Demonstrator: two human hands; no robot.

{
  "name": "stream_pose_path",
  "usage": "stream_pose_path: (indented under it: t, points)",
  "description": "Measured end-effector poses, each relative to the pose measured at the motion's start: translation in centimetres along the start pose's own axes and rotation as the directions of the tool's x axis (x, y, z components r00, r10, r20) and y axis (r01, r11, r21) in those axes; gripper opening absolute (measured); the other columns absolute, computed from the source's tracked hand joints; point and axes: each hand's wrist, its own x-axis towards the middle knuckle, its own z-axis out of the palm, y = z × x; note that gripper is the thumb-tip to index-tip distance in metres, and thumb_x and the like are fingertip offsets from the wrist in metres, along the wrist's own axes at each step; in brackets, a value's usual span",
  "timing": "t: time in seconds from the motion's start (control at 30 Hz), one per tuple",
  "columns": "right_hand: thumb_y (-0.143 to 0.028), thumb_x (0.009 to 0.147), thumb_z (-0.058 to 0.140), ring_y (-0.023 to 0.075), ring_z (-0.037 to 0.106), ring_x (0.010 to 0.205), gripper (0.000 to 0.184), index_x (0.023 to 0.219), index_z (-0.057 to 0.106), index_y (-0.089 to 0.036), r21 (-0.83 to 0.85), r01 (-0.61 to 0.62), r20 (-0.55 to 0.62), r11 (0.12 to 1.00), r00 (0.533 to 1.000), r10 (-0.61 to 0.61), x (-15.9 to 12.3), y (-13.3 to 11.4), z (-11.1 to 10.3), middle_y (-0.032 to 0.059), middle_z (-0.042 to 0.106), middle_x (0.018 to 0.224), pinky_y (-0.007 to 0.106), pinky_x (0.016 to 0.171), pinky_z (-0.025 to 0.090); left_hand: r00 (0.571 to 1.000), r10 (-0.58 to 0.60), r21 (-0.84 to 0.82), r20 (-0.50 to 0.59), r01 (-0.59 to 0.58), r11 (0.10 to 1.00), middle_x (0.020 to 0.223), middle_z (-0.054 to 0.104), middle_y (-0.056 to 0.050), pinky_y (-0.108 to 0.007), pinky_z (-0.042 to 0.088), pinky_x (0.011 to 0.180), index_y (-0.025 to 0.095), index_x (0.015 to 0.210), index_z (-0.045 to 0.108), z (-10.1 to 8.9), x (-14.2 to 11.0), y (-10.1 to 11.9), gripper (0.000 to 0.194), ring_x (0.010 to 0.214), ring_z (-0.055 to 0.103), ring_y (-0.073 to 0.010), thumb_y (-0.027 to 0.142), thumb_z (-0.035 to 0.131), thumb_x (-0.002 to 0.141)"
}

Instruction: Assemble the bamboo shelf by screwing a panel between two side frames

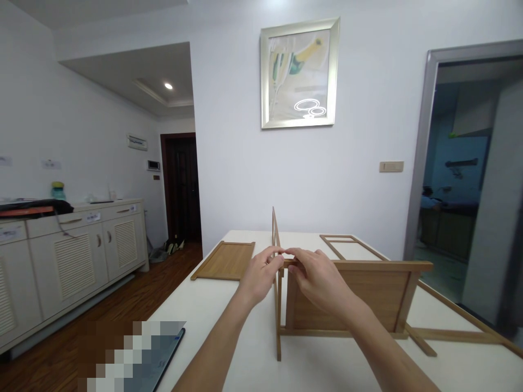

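Panel (351,305) top-L corner: part-hid by R fingers (304,256) | far-R frame (453,335): cut, R edge | cab. label (93,217): illeg.

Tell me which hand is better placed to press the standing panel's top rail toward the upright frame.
Probably the right hand: it is at the frame end of the top rail. The left hand is at the upright frame, so seems better placed to brace.

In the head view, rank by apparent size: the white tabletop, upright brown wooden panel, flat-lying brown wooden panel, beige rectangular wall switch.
Largest first:
White tabletop
Upright brown wooden panel
Flat-lying brown wooden panel
Beige rectangular wall switch
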Motion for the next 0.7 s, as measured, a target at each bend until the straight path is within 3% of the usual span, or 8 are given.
stream_pose_path:
  t: [0.07, 0.13, 0.23, 0.33, 0.7]
  points:
    - [-0.017, 0.093, 0.043, 0.0175, 0.063, 0.083, 0.024, 0.107, 0.062, -0.022, -0.025, 0.002, 0.011, 1.000, 1.000, -0.001, 0.07, -0.06, 0.12, 0.0036, 0.071, 0.092, 0.032, 0.075, 0.035, 0.998, -0.052, -0.052, -0.033, 0.050, 0.997, 0.067, 0.054, 0.003, -0.021, 0.039, 0.046, 0.020, 0.110, 0.057, 0.17, 0.15, -0.27, 0.034, 0.054, 0.053, -0.0121, 0.039, 0.052, 0.083]
    - [-0.017, 0.093, 0.043, 0.0174, 0.062, 0.083, 0.024, 0.103, 0.064, -0.022, -0.044, 0.006, 0.024, 0.999, 1.000, -0.005, 0.12, -0.09, 0.18, 0.0034, 0.070, 0.092, 0.032, 0.074, 0.034, 0.995, -0.090, -0.088, -0.052, 0.085, 0.993, 0.067, 0.053, 0.004, -0.020, 0.039, 0.044, 0.019, 0.100, 0.055, 0.20, 0.25, -0.51, 0.027, 0.053, 0.053, -0.0115, 0.039, 0.052, 0.082]
    - [-0.016, 0.092, 0.043, 0.0170, 0.061, 0.083, 0.028, 0.111, 0.063, -0.023, -0.044, 0.002, 0.016, 0.999, 1.000, -0.001, 0.08, -0.07, 0.21, 0.0027, 0.070, 0.093, 0.032, 0.075, 0.033, 0.993, -0.118, -0.082, -0.028, 0.115, 0.990, 0.066, 0.053, 0.002, -0.020, 0.039, 0.043, 0.019, 0.078, 0.052, -0.05, 0.28, -0.68, 0.023, 0.050, 0.052, -0.0103, 0.039, 0.043, 0.085]
    - [-0.015, 0.092, 0.042, 0.0168, 0.062, 0.084, 0.031, 0.115, 0.061, -0.024, -0.037, 0.004, 0.003, 0.999, 1.000, -0.004, -0.03, 0.02, 0.26, 0.0019, 0.071, 0.094, 0.032, 0.076, 0.034, 0.993, -0.117, -0.031, 0.010, 0.118, 0.993, 0.062, 0.051, 0.003, -0.020, 0.037, 0.042, 0.019, 0.070, 0.048, -0.28, 0.22, -0.73, 0.024, 0.048, 0.050, -0.0101, 0.036, 0.041, 0.086]
    - [-0.015, 0.091, 0.041, 0.0189, 0.064, 0.085, 0.034, 0.120, 0.059, -0.020, 0.012, -0.007, -0.009, 1.000, 1.000, 0.008, 0.12, 0.31, 0.48, 0.0055, 0.072, 0.098, 0.035, 0.080, 0.037, 0.998, -0.049, 0.070, 0.029, 0.047, 0.996, 0.063, 0.050, 0.004, -0.022, 0.036, 0.049, 0.023, 0.076, 0.041, 0.04, -0.10, -0.54, 0.017, 0.053, 0.049, -0.0115, 0.027, 0.036, 0.092]
